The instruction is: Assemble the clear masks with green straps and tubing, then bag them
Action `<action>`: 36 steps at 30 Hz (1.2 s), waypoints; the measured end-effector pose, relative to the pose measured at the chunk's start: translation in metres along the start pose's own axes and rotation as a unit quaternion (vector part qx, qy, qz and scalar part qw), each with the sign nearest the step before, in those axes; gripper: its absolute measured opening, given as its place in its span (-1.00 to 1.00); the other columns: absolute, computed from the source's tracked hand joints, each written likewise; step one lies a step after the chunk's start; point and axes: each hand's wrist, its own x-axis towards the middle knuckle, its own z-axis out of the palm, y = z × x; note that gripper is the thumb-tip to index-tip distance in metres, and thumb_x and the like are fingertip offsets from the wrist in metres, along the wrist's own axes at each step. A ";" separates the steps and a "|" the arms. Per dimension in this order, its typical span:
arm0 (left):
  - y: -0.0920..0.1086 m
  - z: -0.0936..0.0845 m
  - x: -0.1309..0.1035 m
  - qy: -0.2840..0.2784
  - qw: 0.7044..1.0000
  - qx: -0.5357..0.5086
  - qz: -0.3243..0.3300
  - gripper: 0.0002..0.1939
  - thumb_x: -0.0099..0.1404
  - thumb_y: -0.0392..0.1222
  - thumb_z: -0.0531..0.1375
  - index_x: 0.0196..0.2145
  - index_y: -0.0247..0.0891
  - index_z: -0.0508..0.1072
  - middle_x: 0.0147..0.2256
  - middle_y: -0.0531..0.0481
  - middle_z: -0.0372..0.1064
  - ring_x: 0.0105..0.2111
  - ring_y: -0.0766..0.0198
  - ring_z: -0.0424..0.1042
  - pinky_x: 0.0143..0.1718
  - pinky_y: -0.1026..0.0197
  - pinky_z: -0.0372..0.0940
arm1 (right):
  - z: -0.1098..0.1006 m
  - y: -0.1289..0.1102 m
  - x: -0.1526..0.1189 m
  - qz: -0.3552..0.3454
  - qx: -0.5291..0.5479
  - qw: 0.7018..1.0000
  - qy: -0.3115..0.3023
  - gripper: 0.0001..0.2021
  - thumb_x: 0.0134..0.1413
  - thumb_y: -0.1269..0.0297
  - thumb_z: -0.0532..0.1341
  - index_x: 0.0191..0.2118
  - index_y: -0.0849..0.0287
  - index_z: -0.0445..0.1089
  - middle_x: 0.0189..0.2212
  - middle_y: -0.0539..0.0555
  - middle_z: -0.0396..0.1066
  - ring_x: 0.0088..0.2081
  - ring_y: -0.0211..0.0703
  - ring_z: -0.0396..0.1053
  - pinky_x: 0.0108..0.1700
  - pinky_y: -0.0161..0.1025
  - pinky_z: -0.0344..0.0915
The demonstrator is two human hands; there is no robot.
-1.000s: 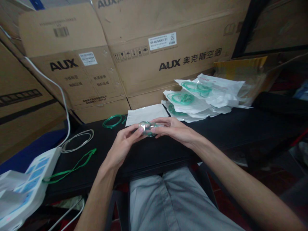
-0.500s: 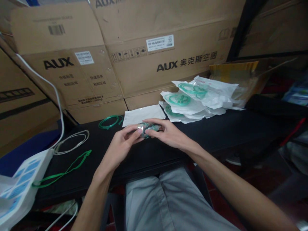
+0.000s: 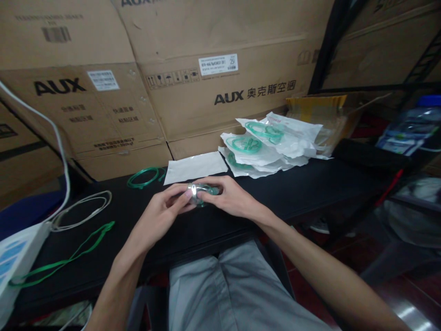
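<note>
Above the dark table [image 3: 144, 239], a small see-through, green-tinted plastic oxygen mask [image 3: 204, 188] with a shiny strip is held between both hands. My left hand [image 3: 164, 207] pinches its left side, thumb on the near face. My right hand [image 3: 234, 196] closes round the right side, its thumb pressed on the front. Fingers cover much of the mask. Just beyond the hands lies a flat white paper pouch [image 3: 196, 166]. A coil of green tubing [image 3: 143, 178] rests on the table behind my left hand.
Several white packets with green tubing [image 3: 272, 147] are piled at the back right. Left are a green strap [image 3: 79, 250], a coiled pale cable [image 3: 82, 209] and a white power strip [image 3: 25, 257]. Cardboard boxes [image 3: 179, 105] wall the back. A blue-capped bottle [image 3: 409, 131] stands far right.
The camera view has turned a little to the right, so everything sits further left and the bottle shows more. Both hands keep hold of the mask in nearly the same pose.
</note>
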 end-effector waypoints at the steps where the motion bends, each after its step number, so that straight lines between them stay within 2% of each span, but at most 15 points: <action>1: 0.000 0.000 0.000 -0.008 1.000 -0.001 0.001 -0.65 0.26 0.05 0.31 -0.08 -0.18 0.59 0.06 -0.07 0.45 -0.04 0.08 0.49 -0.01 0.10 0.48 | 0.000 0.000 0.000 -0.004 0.006 1.000 0.002 -0.72 0.19 0.38 0.23 -0.01 0.17 0.55 -0.05 0.09 0.58 0.02 -0.11 0.49 0.13 -0.19 0.32; 6: -0.002 0.001 0.002 -0.024 0.996 0.072 0.049 -0.68 0.27 -0.02 0.31 -0.07 -0.20 0.55 0.01 -0.08 0.48 -0.08 0.12 0.51 0.04 0.13 0.38 | 0.004 -0.001 0.001 -0.019 0.015 1.000 0.015 -0.69 0.19 0.42 0.20 0.01 0.12 0.54 -0.03 0.05 0.57 0.05 -0.12 0.48 0.17 -0.19 0.29; 11: -0.004 0.005 0.003 0.026 0.981 0.163 0.101 -0.74 0.34 -0.03 0.24 -0.11 -0.23 0.53 -0.06 -0.08 0.52 -0.11 0.13 0.52 -0.02 0.17 0.35 | 0.006 -0.006 -0.001 -0.008 -0.005 0.999 0.030 -0.70 0.24 0.38 0.18 0.02 0.11 0.55 0.02 0.07 0.55 0.09 -0.09 0.47 0.16 -0.18 0.31; 15: -0.005 0.008 0.002 0.063 0.971 0.206 0.107 -0.74 0.36 -0.05 0.20 -0.10 -0.23 0.53 -0.13 -0.06 0.55 -0.13 0.14 0.53 -0.05 0.18 0.35 | 0.008 -0.009 -0.002 -0.006 -0.015 0.999 0.040 -0.70 0.24 0.37 0.18 0.04 0.15 0.54 0.04 0.10 0.53 0.09 -0.05 0.47 0.15 -0.17 0.32; 19: -0.007 0.012 0.002 0.109 0.972 0.175 0.112 -0.78 0.32 -0.06 0.25 -0.17 -0.23 0.45 -0.20 -0.02 0.54 -0.21 0.20 0.55 -0.13 0.21 0.40 | 0.009 -0.009 -0.002 -0.013 -0.025 0.998 0.054 -0.68 0.21 0.41 0.18 0.03 0.17 0.55 0.02 0.10 0.54 0.09 -0.05 0.47 0.13 -0.18 0.34; 22: -0.006 0.017 0.001 0.134 0.978 0.121 0.109 -0.67 0.27 -0.11 0.30 -0.08 -0.19 0.31 -0.29 0.06 0.52 -0.32 0.25 0.56 -0.22 0.24 0.44 | 0.010 -0.009 -0.002 -0.011 -0.023 0.998 0.053 -0.67 0.21 0.42 0.17 0.04 0.17 0.55 0.02 0.09 0.54 0.07 -0.04 0.49 0.10 -0.18 0.36; 24: -0.004 0.019 0.001 0.132 0.977 0.125 0.113 -0.60 0.28 -0.15 0.29 0.02 -0.15 0.27 -0.33 0.11 0.50 -0.36 0.28 0.56 -0.26 0.27 0.44 | 0.010 -0.010 -0.002 -0.002 -0.014 0.999 0.052 -0.66 0.21 0.40 0.17 0.05 0.22 0.54 0.04 0.13 0.53 0.05 -0.01 0.50 0.09 -0.17 0.38; 26: -0.002 0.020 0.000 0.114 0.973 0.159 0.123 -0.61 0.32 -0.17 0.24 0.08 -0.13 0.31 -0.33 0.11 0.49 -0.36 0.29 0.56 -0.27 0.29 0.44 | 0.009 -0.011 -0.002 0.005 -0.004 0.999 0.046 -0.66 0.21 0.39 0.17 0.06 0.26 0.53 0.05 0.16 0.52 0.04 0.01 0.50 0.08 -0.14 0.38; 29: -0.002 0.020 -0.001 0.094 0.967 0.194 0.133 -0.67 0.37 -0.15 0.18 0.08 -0.13 0.40 -0.28 0.06 0.48 -0.33 0.28 0.56 -0.29 0.31 0.43 | 0.008 -0.013 -0.002 0.010 0.003 0.999 0.037 -0.66 0.21 0.40 0.17 0.06 0.26 0.53 0.02 0.14 0.54 0.01 0.04 0.52 0.04 -0.11 0.40; 36: -0.003 0.022 -0.001 0.113 0.961 0.208 0.145 -0.68 0.38 -0.09 0.18 0.06 -0.15 0.46 -0.24 0.01 0.50 -0.34 0.27 0.56 -0.30 0.30 0.46 | 0.006 -0.010 -0.002 0.039 0.033 0.998 0.028 -0.69 0.22 0.33 0.21 0.02 0.21 0.56 -0.08 0.08 0.60 -0.06 0.03 0.53 -0.02 -0.12 0.43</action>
